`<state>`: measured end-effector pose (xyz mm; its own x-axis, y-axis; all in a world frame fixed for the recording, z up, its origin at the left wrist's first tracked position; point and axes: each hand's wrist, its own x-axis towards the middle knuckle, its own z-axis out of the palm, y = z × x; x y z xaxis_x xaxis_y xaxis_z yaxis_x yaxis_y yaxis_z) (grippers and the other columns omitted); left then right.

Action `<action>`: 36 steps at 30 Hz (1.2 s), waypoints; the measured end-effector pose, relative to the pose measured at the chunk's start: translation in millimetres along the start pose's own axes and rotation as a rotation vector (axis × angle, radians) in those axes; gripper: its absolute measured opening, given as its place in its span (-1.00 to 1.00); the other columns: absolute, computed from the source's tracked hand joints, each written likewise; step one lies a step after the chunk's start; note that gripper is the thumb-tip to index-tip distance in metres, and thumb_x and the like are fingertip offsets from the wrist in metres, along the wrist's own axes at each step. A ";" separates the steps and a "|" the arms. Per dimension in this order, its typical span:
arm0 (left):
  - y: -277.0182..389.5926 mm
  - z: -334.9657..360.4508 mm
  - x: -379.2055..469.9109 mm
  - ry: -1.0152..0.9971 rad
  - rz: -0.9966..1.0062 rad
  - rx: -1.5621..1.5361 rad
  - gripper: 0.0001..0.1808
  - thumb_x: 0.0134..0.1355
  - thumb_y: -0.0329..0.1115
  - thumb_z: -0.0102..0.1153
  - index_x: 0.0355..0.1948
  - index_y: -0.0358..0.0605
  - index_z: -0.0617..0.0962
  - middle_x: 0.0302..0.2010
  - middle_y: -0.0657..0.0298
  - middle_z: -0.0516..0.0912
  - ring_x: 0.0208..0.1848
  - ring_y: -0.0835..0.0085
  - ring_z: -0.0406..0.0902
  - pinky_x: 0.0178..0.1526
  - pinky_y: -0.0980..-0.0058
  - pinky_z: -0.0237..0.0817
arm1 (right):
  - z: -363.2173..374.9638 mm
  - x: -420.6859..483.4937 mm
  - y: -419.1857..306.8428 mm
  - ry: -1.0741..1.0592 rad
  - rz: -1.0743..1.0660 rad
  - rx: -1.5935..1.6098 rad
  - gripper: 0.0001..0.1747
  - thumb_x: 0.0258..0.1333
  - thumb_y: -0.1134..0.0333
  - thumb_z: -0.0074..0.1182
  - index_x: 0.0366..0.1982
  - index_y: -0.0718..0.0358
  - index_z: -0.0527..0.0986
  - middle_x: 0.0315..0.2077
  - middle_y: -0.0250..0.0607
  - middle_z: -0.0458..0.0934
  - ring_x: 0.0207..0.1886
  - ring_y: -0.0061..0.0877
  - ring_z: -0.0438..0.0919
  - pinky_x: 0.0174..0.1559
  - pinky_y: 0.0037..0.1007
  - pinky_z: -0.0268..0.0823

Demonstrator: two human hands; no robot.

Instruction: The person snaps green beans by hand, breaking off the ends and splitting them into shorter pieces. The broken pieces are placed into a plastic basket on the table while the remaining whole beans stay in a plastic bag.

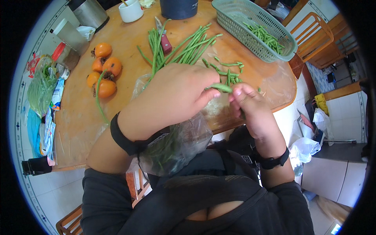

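My left hand (188,88) grips one end of a green long bean (221,87) between thumb and fingers. At the bean's other end, the fingertips of my right hand (249,98) pinch it. Short broken bean pieces (230,77) lie on the wooden table just beyond my hands. Past my left hand is a bunch of whole long beans (191,48), partly hidden by that hand. A clear plastic bag (182,144) with greens inside hangs at the table's near edge, under my left forearm.
A knife with a red handle (165,42) lies among the beans. Several persimmons (107,88) sit to the left. A green plastic basket (235,35) at back right holds cut beans (265,38). Behind stand a dark pot (179,8) and a white cup (131,11).
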<state>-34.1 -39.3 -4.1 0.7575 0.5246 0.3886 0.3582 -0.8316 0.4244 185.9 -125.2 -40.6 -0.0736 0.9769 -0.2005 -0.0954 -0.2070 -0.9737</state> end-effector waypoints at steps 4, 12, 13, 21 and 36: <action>1.1 -10.0 0.8 0.000 -0.159 -0.045 -0.80 0.35 -0.24 0.27 -0.15 -0.15 0.63 -0.32 0.04 0.64 -0.25 -0.01 0.61 -0.25 0.11 0.40 | -9.5 -2.8 0.9 0.082 -0.074 0.249 -0.70 0.58 0.04 -0.03 -0.17 0.11 0.44 -0.41 -0.46 0.34 -0.38 -0.63 0.27 -0.26 -0.52 0.18; 10.7 -6.1 -1.9 -0.093 0.105 -0.002 -0.85 0.35 -0.24 0.25 -0.19 -0.07 0.67 -0.33 0.17 0.65 -0.24 0.06 0.61 -0.22 0.13 0.40 | -16.8 -1.4 -17.3 0.302 -0.225 0.767 -0.67 0.61 0.02 -0.08 -0.25 0.07 0.36 -0.42 -0.47 0.32 -0.37 -0.63 0.28 -0.28 -0.51 0.21; 10.1 -6.0 -3.3 -0.139 0.102 0.010 -0.86 0.34 -0.25 0.26 -0.19 -0.06 0.67 -0.34 0.18 0.66 -0.24 0.07 0.61 -0.21 0.14 0.40 | -20.0 -0.2 -20.1 0.397 -0.242 0.800 -0.67 0.61 0.02 -0.08 -0.25 0.07 0.36 -0.42 -0.47 0.32 -0.37 -0.63 0.28 -0.29 -0.51 0.21; 7.2 0.8 -3.3 -0.118 0.103 0.012 -0.82 0.28 -0.22 0.32 -0.20 -0.05 0.68 -0.37 0.18 0.66 -0.25 0.09 0.62 -0.21 0.14 0.40 | 0.9 -14.5 1.0 -0.012 -0.029 -0.028 -0.71 0.56 0.15 -0.09 -0.19 0.19 0.52 -0.34 -0.38 0.58 -0.35 -0.68 0.47 -0.30 -0.59 0.29; 4.1 -2.4 -1.3 0.087 0.021 -0.024 -0.79 0.29 -0.23 0.34 -0.20 -0.13 0.63 -0.33 0.12 0.66 -0.26 0.04 0.62 -0.24 0.16 0.38 | -8.1 -19.4 3.7 -0.176 0.056 0.188 -0.50 0.53 -0.16 -0.01 -0.28 0.14 0.49 -0.52 -0.50 0.38 -0.48 -0.69 0.28 -0.40 -0.58 0.13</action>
<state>-34.9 -42.9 -0.9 0.7138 0.5219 0.4670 0.3287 -0.8385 0.4347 195.1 -144.5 -41.2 -0.2543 0.9429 -0.2151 -0.2680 -0.2825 -0.9211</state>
